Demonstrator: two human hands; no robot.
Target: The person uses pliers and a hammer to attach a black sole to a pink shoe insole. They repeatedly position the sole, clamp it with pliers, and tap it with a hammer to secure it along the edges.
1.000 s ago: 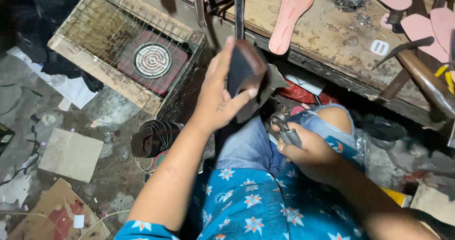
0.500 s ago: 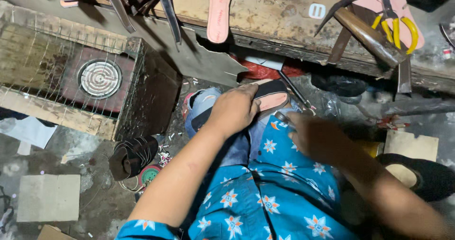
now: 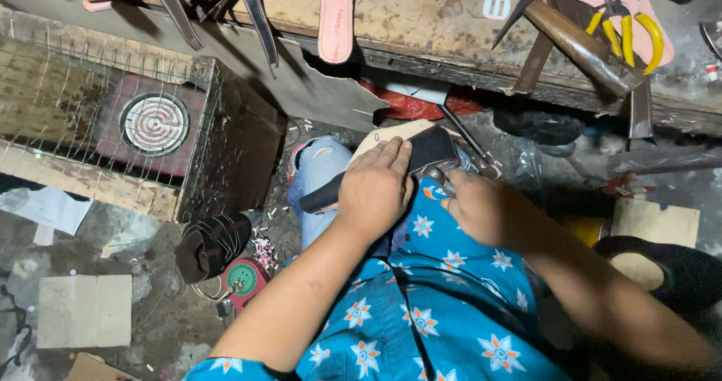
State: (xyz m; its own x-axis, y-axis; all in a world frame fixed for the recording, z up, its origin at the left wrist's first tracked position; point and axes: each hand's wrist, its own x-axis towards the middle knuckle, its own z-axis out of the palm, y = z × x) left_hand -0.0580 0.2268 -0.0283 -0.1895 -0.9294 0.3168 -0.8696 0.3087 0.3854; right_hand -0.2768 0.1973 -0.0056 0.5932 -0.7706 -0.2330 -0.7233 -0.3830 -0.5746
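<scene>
A dark, flat shoe piece with a pale tan sole edge is pressed down on the person's lap, over the blue-jeaned knee, just below the front edge of the bench. The left hand is laid flat over it, fingers together and spread along the dark upper, clamping it in place. The right hand is curled shut around a slim metal hand tool, whose jaws are brought in at the piece's right edge; exactly how they grip cannot be told. The work looks to be mid-way: the upper is seated on the sole, yet the edge is being worked and nothing appears finished or set aside.

Further out, a pink insole is seen hanging over the front edge of the worn wooden bench, and a wooden-handled hammer with yellow-handled pliers is lying towards the bench's right corner. Left of the knee, on the floor, a wire-caged box with a round coil heater is standing, with a dark roll of strapping near its lower corner.
</scene>
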